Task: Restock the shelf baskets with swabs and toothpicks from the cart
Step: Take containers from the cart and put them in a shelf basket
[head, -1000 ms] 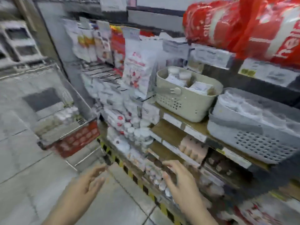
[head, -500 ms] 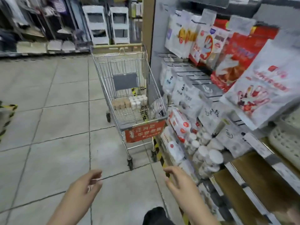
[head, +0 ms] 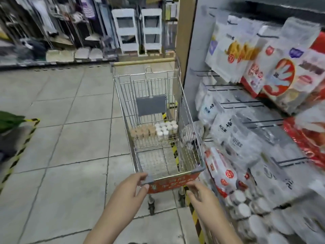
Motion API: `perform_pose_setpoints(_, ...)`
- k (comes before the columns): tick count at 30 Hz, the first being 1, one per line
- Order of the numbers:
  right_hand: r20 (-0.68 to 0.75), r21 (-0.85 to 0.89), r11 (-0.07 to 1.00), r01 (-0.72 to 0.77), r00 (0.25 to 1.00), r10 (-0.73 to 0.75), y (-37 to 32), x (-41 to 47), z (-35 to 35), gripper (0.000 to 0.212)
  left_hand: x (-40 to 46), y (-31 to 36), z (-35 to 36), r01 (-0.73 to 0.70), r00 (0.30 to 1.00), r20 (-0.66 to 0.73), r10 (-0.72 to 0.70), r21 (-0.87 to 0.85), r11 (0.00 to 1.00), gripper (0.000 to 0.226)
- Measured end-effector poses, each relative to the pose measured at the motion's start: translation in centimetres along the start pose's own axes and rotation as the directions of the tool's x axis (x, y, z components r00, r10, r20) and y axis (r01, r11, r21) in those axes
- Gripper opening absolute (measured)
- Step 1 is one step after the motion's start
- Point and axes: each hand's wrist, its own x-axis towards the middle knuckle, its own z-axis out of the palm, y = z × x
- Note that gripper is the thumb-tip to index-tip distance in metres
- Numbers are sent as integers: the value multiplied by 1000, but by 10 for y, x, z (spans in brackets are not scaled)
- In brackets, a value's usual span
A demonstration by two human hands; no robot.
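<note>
Fingers of my left hand (head: 131, 186) curl over the cart (head: 190, 138) front rim's corner; my right hand (head: 199, 191) hovers loosely curled below the red sign (head: 173, 182). Farther in, white jars (head: 166, 130) and tan packs (head: 143, 132) sit in the basket.

A wire shopping cart (head: 159, 110) stands on the tiled floor (head: 70, 138); at its far end sit white-capped containers (head: 166, 129) beside tan packs (head: 142, 132).

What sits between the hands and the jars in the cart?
Only open basket space. Both the left hand and right hand are at the cart's near rim; the jars stand at the far end, uncovered.
</note>
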Motion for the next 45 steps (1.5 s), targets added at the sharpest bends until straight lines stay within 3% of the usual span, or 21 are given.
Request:
perform_pose_setpoints(9, 64, -51, 999, -8, 998, 11, -35, 147, 25, 27, 138, -63, -41, 152, 984, 90, -153, 17, 988, 27)
perform_pose_setpoints(13, 29, -13, 986, -167, 985, 168, -29, 209, 34, 25, 234, -86, -69, 123, 982, 129, -135, 91, 988, 30)
perform_pose_setpoints(16, 40, -34, 943, -331, 943, 332, -25, 253, 47, 25, 306, -100, -81, 65, 971, 217, -99, 156, 986, 31)
perform_pose_setpoints(19, 35, -84, 919, -386, 920, 390, -20, 300, 65, 14, 371, -111, -75, 13, 940, 330, -91, 232, 973, 32)
perform_pose_setpoints(21, 46, -108, 901, -419, 904, 426, -14, 333, 81, 10, 411, -116, -64, -26, 905, 416, -89, 262, 965, 35)
perform_pose_setpoints(23, 67, -119, 883, -454, 883, 464, -5, 365, 96, 23, 450, -125, -44, -71, 848, 521, -95, 289, 955, 37)
perform_pose_setpoints(28, 177, -24, 839, -544, 823, 539, 43, 440, 134, 39, 540, -157, 38, 59, 724, 649, -234, 280, 958, 24)
perform_pose_setpoints(33, 188, -33, 794, -607, 776, 602, 83, 510, 152, 14, 599, -191, 126, 67, 650, 681, -337, 391, 918, 24)
perform_pose_setpoints(36, 173, -29, 804, -594, 789, 589, 110, 544, 165, 34, 618, -223, 165, 74, 661, 664, -350, 407, 910, 25)
perform_pose_setpoints(39, 129, -25, 799, -601, 791, 598, 126, 573, 177, 50, 628, -244, 192, 50, 738, 611, -285, 372, 927, 42)
perform_pose_setpoints(45, -11, 65, 900, -431, 902, 432, 149, 612, 193, 68, 633, -265, 225, 118, 863, 460, -209, 219, 969, 54)
